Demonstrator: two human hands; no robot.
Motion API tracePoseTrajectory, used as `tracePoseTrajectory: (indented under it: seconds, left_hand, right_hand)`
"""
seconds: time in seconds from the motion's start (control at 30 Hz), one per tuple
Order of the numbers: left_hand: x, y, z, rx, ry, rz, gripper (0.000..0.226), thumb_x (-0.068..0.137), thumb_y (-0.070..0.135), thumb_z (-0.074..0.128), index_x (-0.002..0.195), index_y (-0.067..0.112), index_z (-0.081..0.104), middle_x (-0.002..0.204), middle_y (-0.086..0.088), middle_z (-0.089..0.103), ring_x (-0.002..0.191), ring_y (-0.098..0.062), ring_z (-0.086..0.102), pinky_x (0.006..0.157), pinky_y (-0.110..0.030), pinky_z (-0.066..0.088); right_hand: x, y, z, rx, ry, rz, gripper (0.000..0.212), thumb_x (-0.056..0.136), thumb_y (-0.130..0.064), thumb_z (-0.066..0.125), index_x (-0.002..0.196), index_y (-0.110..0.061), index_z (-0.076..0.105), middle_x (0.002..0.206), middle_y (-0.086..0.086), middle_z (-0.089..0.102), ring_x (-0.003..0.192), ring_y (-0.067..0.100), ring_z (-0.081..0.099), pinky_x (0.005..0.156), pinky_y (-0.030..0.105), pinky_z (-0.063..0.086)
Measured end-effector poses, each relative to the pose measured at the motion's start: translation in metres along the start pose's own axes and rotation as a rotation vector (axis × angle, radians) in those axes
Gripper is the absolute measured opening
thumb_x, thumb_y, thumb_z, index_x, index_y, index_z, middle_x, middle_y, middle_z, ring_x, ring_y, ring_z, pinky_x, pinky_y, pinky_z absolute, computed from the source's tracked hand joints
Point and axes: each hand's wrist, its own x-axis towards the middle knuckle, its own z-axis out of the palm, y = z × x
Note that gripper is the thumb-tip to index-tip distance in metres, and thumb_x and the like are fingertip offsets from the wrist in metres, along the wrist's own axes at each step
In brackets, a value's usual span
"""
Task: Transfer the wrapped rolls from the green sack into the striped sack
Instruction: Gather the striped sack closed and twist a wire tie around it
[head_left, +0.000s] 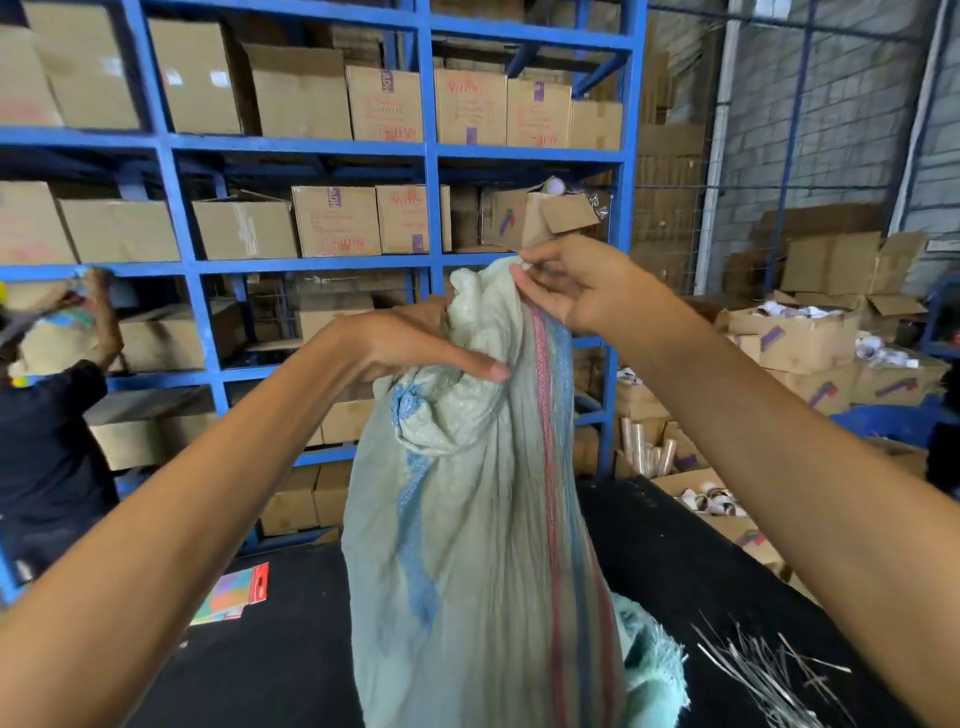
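Plainly risky: striped sack could slump or drop if right hand, pinching the top hem, or left hand, gripping the bunched neck, slackens. Hangs over black table, long axis vertical, gathered mouth up. Possibly green sack crumpled behind its base.
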Motion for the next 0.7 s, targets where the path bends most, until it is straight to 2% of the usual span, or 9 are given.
tracePoseTrajectory:
  seconds: [0.1,0.17,0.23,0.3,0.4,0.47,0.57,0.63,0.7]
  left_hand:
    - [0.006,-0.004,-0.002,-0.062,0.153,-0.03,0.064,0.064,0.019,0.087,0.123,0.015,0.06,0.114,-0.006,0.074,0.098,-0.02,0.073,0.087,-0.038,0.06]
    - [0.005,-0.01,-0.005,-0.156,0.235,-0.055,0.058,0.064,0.015,0.077,0.119,0.005,0.063,0.109,-0.02,0.073,0.087,-0.025,0.073,0.075,-0.037,0.059]
    - [0.005,-0.017,-0.008,-0.244,0.303,-0.075,0.068,0.058,0.015,0.073,0.123,0.001,0.06,0.111,-0.026,0.07,0.089,-0.029,0.07,0.074,-0.039,0.056]
    - [0.004,-0.02,-0.004,-0.303,0.353,-0.057,0.054,0.065,0.009,0.068,0.118,0.001,0.063,0.108,-0.024,0.072,0.086,-0.03,0.068,0.074,-0.04,0.053]
    - [0.004,-0.02,0.0,-0.315,0.396,-0.046,0.029,0.077,0.0,0.06,0.106,0.001,0.067,0.098,-0.021,0.067,0.082,-0.029,0.062,0.073,-0.038,0.049]
    - [0.006,-0.018,0.0,-0.321,0.405,-0.056,0.022,0.078,-0.002,0.058,0.097,0.005,0.065,0.099,-0.018,0.063,0.083,-0.029,0.061,0.069,-0.035,0.048]
    - [0.008,-0.012,0.0,-0.298,0.401,-0.076,0.026,0.077,-0.004,0.054,0.099,0.005,0.065,0.101,-0.012,0.061,0.086,-0.026,0.06,0.062,-0.028,0.049]
    - [0.008,-0.009,0.0,-0.268,0.413,-0.075,0.016,0.075,-0.005,0.054,0.076,0.009,0.062,0.096,-0.011,0.06,0.091,-0.03,0.059,0.064,-0.029,0.049]
    - [0.01,-0.008,-0.003,-0.249,0.414,-0.069,0.014,0.074,-0.005,0.055,0.071,0.006,0.064,0.098,-0.018,0.063,0.099,-0.036,0.062,0.076,-0.036,0.053]
  right_hand:
    - [0.003,-0.003,-0.004,-0.026,-0.027,-0.014,0.015,0.091,0.014,0.054,0.101,0.004,0.06,0.104,0.019,0.063,0.088,0.025,0.068,0.066,0.029,0.064]
    - [0.002,-0.002,-0.016,-0.118,-0.041,-0.017,0.025,0.088,0.016,0.056,0.11,0.004,0.061,0.116,0.023,0.066,0.092,0.03,0.072,0.071,0.03,0.063]
    - [0.003,0.004,-0.032,-0.442,0.028,-0.148,0.029,0.086,0.009,0.067,0.111,-0.006,0.065,0.109,0.019,0.072,0.084,0.025,0.073,0.067,0.028,0.061]
    - [0.009,0.016,-0.048,-0.718,0.191,-0.335,0.038,0.081,-0.004,0.077,0.112,-0.019,0.062,0.102,0.012,0.074,0.076,0.021,0.071,0.059,0.029,0.055]
    - [0.013,0.035,-0.067,-0.847,0.307,-0.36,0.054,0.077,-0.021,0.08,0.121,-0.028,0.05,0.115,0.003,0.063,0.099,0.02,0.063,0.072,0.031,0.049]
    - [0.011,0.042,-0.079,-0.803,0.117,-0.12,0.049,0.085,-0.024,0.071,0.129,-0.028,0.05,0.117,0.001,0.056,0.1,0.018,0.06,0.075,0.031,0.048]
    - [0.009,0.056,-0.098,-0.562,-0.28,0.161,0.029,0.087,-0.03,0.068,0.115,-0.025,0.063,0.112,-0.001,0.067,0.1,0.018,0.065,0.091,0.036,0.051]
    - [0.012,0.071,-0.109,-0.533,-0.407,0.189,0.046,0.079,-0.036,0.079,0.121,-0.023,0.064,0.12,-0.001,0.068,0.112,0.019,0.064,0.099,0.041,0.051]
    - [0.014,0.087,-0.114,-0.579,-0.512,0.198,0.063,0.071,-0.032,0.089,0.126,-0.017,0.064,0.127,0.007,0.068,0.114,0.022,0.064,0.098,0.04,0.053]
